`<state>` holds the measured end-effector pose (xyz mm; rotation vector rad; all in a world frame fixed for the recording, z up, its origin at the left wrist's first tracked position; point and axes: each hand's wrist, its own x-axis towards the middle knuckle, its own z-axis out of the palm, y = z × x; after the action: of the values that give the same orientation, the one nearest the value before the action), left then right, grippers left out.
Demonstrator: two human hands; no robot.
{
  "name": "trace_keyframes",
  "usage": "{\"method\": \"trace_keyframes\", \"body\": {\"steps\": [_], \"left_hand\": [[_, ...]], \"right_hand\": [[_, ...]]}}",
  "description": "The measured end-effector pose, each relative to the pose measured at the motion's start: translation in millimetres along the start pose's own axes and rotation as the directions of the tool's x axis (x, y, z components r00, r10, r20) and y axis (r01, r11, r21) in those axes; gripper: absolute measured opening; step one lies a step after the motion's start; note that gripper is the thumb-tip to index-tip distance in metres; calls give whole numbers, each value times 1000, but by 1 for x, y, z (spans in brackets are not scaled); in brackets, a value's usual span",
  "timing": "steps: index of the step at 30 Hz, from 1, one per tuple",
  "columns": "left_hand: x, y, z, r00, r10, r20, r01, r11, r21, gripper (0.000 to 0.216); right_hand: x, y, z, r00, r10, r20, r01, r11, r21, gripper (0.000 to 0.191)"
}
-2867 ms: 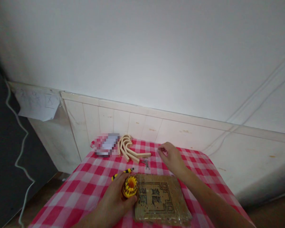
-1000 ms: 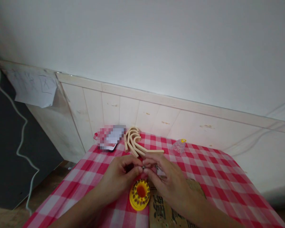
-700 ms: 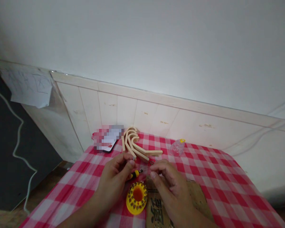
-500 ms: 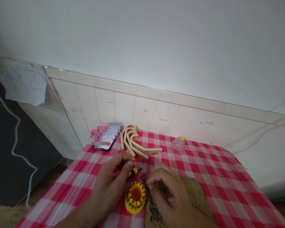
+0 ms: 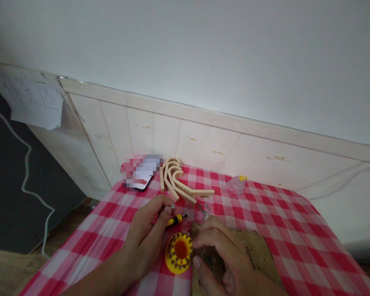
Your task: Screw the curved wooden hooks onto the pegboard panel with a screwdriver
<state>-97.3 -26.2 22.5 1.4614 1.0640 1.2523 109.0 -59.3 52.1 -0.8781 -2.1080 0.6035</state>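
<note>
Between the thumb and forefinger of my left hand (image 5: 146, 232) is a small screw (image 5: 172, 206), its cross-slotted head showing. Just below its fingertips lies a black-and-yellow screwdriver (image 5: 175, 220), partly hidden by that hand. A round yellow bit holder (image 5: 179, 269) with bits set around its rim stands between my two hands. My right hand (image 5: 223, 255) is beside it, over a brown board (image 5: 257, 250), with thumb and forefinger parted and nothing visible between them. Several metal screws (image 5: 204, 206) lie loose on the cloth beyond the right hand.
Several bent wooden pieces (image 5: 172, 179) with hooked ends lie together near the wall. A phone (image 5: 146, 174), partly blurred, is to their left. Farther right sits a clear plastic bag (image 5: 236, 186) with a yellow top. A red-and-white checked cloth (image 5: 280, 213) covers the table.
The thumb and forefinger of my right hand have moved apart. My left hand keeps the screw pinched, its head now turned more toward me. The view has shifted slightly.
</note>
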Motion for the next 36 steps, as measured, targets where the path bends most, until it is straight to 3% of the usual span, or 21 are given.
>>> {"method": "trace_keyframes", "body": {"steps": [10, 15, 21, 25, 29, 32, 36], "left_hand": [[4, 2, 1, 1000, 25, -9, -25, 1000, -8, 27], [3, 0, 2, 999, 42, 12, -42, 999, -7, 26], [2, 2, 2, 996, 56, 64, -58, 998, 37, 26], [1, 6, 1, 995, 84, 59, -88, 993, 77, 25], [1, 3, 0, 988, 138, 74, -147, 981, 128, 24], [1, 1, 1, 975, 197, 104, -213, 963, 167, 20], [2, 4, 2, 959, 258, 116, -277, 939, 204, 16]], "right_hand": [[5, -4, -2, 997, 28, 73, -30, 999, 27, 35], [8, -6, -3, 988, 89, 127, -98, 993, 63, 24], [15, -2, -2, 978, 181, 103, -204, 930, 306, 7], [19, -2, -5, 966, 236, 104, -257, 852, 457, 21], [19, 1, -2, 944, 324, -60, -253, 830, 497, 18], [15, 6, 4, 922, 311, -231, -223, 914, 340, 14], [11, 11, 8, 908, 256, -331, -223, 966, 133, 15]]}}
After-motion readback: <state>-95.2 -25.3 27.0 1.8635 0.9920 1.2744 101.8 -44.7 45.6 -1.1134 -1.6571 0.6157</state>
